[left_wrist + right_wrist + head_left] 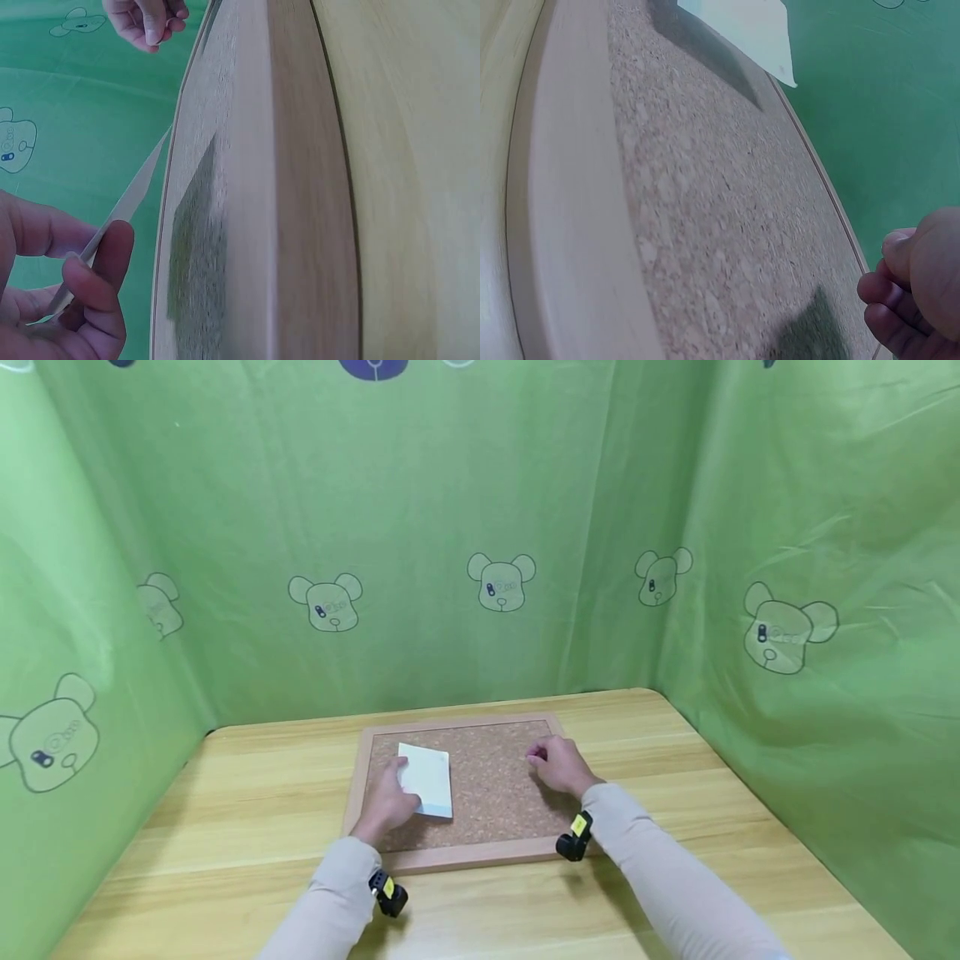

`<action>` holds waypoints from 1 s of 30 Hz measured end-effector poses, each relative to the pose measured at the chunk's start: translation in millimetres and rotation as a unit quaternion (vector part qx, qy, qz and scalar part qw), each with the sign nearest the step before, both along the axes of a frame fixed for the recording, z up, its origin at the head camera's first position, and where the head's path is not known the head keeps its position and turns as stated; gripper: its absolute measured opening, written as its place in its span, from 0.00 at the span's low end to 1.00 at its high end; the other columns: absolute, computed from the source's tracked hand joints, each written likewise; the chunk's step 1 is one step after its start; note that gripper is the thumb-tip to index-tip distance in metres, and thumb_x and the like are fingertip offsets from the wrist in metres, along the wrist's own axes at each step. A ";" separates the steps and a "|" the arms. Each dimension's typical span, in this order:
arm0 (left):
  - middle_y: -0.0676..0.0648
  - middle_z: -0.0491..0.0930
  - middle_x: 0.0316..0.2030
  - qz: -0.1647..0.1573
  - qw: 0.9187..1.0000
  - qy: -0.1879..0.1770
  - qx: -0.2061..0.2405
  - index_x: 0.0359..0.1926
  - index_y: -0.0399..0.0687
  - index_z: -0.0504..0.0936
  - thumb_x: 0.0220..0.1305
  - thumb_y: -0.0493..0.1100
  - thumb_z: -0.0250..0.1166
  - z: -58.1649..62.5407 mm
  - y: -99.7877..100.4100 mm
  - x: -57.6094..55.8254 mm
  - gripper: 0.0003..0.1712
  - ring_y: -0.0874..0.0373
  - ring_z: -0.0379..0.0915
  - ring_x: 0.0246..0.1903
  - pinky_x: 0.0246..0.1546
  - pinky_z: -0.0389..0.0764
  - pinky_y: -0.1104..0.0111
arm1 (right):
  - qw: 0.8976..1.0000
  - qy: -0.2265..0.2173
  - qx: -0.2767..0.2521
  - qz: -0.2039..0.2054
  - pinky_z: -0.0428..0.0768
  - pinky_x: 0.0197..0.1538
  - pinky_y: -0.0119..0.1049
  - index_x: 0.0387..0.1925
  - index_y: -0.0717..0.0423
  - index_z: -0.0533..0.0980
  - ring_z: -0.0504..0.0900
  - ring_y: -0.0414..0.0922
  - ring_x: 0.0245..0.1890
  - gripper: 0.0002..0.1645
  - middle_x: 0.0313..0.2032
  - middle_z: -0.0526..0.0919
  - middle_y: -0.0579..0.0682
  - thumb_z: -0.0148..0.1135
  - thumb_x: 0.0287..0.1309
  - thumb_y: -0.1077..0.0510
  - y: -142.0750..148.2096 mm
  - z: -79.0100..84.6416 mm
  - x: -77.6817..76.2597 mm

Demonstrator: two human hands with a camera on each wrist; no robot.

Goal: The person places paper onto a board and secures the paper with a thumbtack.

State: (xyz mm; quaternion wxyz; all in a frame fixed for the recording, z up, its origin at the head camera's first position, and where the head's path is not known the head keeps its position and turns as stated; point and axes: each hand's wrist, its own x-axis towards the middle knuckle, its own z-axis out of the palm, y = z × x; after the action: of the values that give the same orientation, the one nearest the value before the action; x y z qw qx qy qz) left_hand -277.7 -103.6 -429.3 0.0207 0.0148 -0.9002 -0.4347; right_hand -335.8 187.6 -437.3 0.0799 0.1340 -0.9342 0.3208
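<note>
Left hand [386,802] is seen pinching a white card [427,779] between thumb and fingers; the card is held lifted off the cork board [495,793], and the left wrist view shows a gap between its edge and the cork, with a shadow cast beneath. Such a grip is judged to keep the card free of the surface so it can be positioned. Right hand [558,764] is held over the far right part of the board, fingers curled together; whether something small is pinched there cannot be told. The board is laid flat on the wooden table [225,827], its wooden frame [480,856] enclosing the cork. No containers are seen. Green cloth [450,527] is hung behind and on 2 sides.
</note>
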 end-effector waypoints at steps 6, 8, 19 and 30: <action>0.32 0.63 0.65 0.007 1.000 0.000 0.019 0.68 0.36 0.63 0.45 0.24 0.63 -1.6 8.1 0.2 0.45 0.42 0.67 0.53 0.46 0.76 0.55 | 1.000 -0.001 0.003 0.002 0.78 0.38 0.40 0.34 0.63 0.82 0.78 0.45 0.31 0.05 0.27 0.81 0.49 0.62 0.59 0.64 -5.0 -1.5 -0.5; 0.32 0.63 0.66 0.010 1.000 -0.003 0.028 0.68 0.36 0.63 0.45 0.24 0.63 -2.6 10.3 0.8 0.45 0.41 0.67 0.54 0.49 0.76 0.54 | 1.000 -0.001 0.003 0.003 0.78 0.38 0.40 0.34 0.63 0.82 0.78 0.45 0.30 0.05 0.27 0.81 0.49 0.62 0.59 0.65 -6.8 -2.1 0.3; 0.32 0.65 0.63 0.013 0.999 -0.005 0.042 0.68 0.36 0.64 0.46 0.24 0.64 -5.5 23.2 1.1 0.44 0.39 0.65 0.58 0.59 0.69 0.48 | 1.000 0.003 -0.002 0.005 0.78 0.39 0.40 0.33 0.61 0.82 0.78 0.44 0.30 0.04 0.27 0.81 0.47 0.63 0.59 0.64 -12.9 -3.2 1.9; 0.32 0.67 0.63 0.008 0.999 -0.004 0.043 0.68 0.36 0.64 0.44 0.24 0.64 -4.8 32.8 1.6 0.44 0.42 0.68 0.54 0.54 0.73 0.51 | 1.000 0.013 -0.002 0.006 0.77 0.35 0.38 0.32 0.63 0.82 0.76 0.43 0.28 0.04 0.24 0.79 0.47 0.63 0.58 0.65 -16.0 -3.3 0.8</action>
State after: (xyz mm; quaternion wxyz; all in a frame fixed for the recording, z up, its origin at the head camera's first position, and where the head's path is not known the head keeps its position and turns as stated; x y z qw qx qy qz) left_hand -276.1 -70.8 -434.1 0.0201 0.0248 -0.8805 -0.4730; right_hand -335.0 171.6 -440.7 0.0903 0.1432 -0.9318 0.3211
